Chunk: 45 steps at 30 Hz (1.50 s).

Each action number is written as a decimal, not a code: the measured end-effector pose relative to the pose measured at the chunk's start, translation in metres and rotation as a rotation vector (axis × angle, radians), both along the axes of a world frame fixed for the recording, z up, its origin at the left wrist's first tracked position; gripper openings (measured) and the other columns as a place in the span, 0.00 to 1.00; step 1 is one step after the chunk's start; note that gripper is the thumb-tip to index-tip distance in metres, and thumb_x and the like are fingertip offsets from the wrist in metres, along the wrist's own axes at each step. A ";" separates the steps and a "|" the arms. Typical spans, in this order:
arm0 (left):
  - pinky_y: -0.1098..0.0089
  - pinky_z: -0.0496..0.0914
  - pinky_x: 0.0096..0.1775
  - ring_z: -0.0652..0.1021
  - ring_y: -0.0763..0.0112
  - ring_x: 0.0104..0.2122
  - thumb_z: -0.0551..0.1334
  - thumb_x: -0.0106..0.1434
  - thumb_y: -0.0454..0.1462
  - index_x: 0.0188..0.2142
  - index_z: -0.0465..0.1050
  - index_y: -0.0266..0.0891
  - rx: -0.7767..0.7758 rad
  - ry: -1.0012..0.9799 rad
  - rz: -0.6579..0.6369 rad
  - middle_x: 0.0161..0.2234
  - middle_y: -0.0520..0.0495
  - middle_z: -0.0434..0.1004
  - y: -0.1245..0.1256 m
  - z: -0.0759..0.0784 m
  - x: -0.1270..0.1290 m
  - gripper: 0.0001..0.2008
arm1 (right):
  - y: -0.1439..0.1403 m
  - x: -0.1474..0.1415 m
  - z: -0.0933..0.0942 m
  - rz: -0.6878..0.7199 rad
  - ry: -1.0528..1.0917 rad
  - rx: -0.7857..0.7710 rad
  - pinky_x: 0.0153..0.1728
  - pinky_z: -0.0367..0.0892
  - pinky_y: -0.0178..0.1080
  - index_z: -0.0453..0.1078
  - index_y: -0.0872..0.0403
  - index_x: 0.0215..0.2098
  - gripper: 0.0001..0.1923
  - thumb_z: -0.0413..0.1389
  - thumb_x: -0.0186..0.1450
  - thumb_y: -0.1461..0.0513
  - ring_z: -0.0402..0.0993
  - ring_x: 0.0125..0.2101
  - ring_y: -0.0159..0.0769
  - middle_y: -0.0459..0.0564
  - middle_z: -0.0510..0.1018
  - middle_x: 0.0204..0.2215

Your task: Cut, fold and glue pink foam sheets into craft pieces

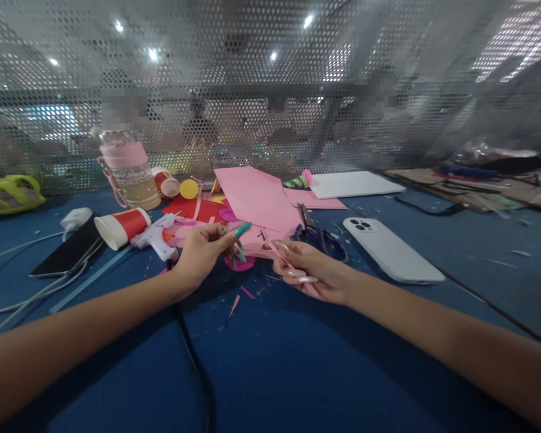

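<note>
mid frame, left hand (202, 252) fingers pinch a small teal paper strip (242, 229), right hand (313, 273) fingers grip a thin pink paper strip (285, 260) over the blue table (297, 361), white glue gun (157, 239) just left.

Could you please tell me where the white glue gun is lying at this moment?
In the head view, the white glue gun lies on the blue table left of centre, between the tipped red-and-white paper cup and the left hand.

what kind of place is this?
Likely a shared craft workbench: pink paper sheets, a glue gun and paper scraps litter a blue table, with a perforated metal screen behind.
</note>
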<state>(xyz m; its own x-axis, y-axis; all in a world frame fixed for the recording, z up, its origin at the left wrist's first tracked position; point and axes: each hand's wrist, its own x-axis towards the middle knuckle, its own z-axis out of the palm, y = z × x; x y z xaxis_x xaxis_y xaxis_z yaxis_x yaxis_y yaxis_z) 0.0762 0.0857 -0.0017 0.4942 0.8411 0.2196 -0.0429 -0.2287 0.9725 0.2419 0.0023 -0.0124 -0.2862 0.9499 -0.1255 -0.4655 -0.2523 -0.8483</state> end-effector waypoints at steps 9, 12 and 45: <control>0.77 0.69 0.22 0.73 0.79 0.17 0.64 0.48 0.32 0.20 0.67 0.35 -0.063 -0.014 -0.075 0.18 0.53 0.72 -0.001 -0.001 0.002 0.06 | 0.000 -0.001 0.002 0.014 0.060 -0.011 0.08 0.49 0.19 0.63 0.59 0.25 0.15 0.64 0.47 0.61 0.52 0.11 0.13 0.39 0.68 0.15; 0.78 0.67 0.18 0.70 0.80 0.14 0.65 0.48 0.35 0.20 0.65 0.36 -0.018 -0.021 -0.012 0.15 0.55 0.69 -0.001 -0.001 0.000 0.09 | 0.000 -0.002 0.003 0.011 0.072 -0.018 0.08 0.49 0.18 0.62 0.58 0.25 0.15 0.64 0.47 0.62 0.51 0.10 0.13 0.39 0.68 0.15; 0.76 0.70 0.24 0.72 0.79 0.15 0.54 0.59 0.31 0.21 0.66 0.34 -0.300 -0.220 0.245 0.14 0.55 0.69 0.008 -0.001 0.004 0.11 | 0.001 0.008 0.002 -0.107 0.435 -0.206 0.13 0.55 0.14 0.67 0.60 0.29 0.02 0.56 0.56 0.70 0.58 0.13 0.13 0.38 0.69 0.17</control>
